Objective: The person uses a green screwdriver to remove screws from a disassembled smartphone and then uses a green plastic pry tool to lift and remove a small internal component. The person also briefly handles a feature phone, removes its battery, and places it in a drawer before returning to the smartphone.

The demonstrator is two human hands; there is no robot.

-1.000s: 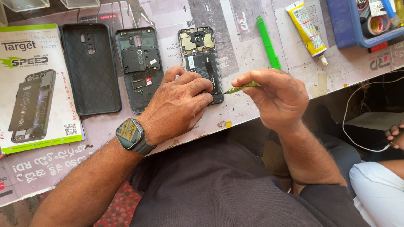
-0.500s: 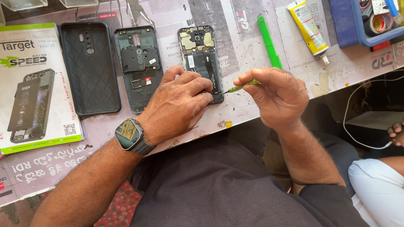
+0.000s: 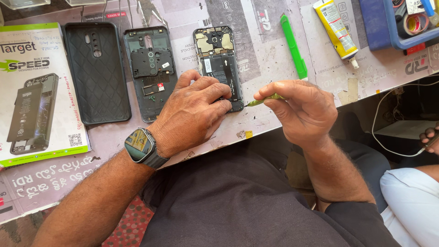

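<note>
battery box (image 3: 39, 91): flat printed pack at the far left of the bench, a picture of a phone battery on its face; it lies where it lay a second ago.
soft case (image 3: 97, 73): black quilted phone cover, just right of the box, face down and unmoved.
back shell (image 3: 151, 68): dark plastic rear housing with camera holes, between the soft case and the left hand, no change.
wristwatch (image 3: 139, 147): square-faced, on the left wrist.
left hand (image 3: 194, 114): curled and pressing down on the lower end of the opened phone, fingertips bent over its bottom edge; same hold as half a second ago, so the phone stays pinned.
opened phone (image 3: 218, 59): back off, board and dark battery showing, lying flat near the table's front edge; its lower part is hidden under the left hand.
small green tool (image 3: 265, 99): thin, its tip aimed at the phone's lower right corner, just beside the left fingers; the tip has barely shifted across the three moments.
right hand (image 3: 302, 112): closed around the small green tool in a pinch grip, thumb on top.
meaning: steady bracing and a nearly still tip suggest fine work at that corner is under way, not finished.
green stick (image 3: 293, 45): lies apart, untouched.
glue tube (image 3: 337, 29): yellow, untouched.
blue tray (image 3: 388, 32): far right, holds tape rolls.
</note>
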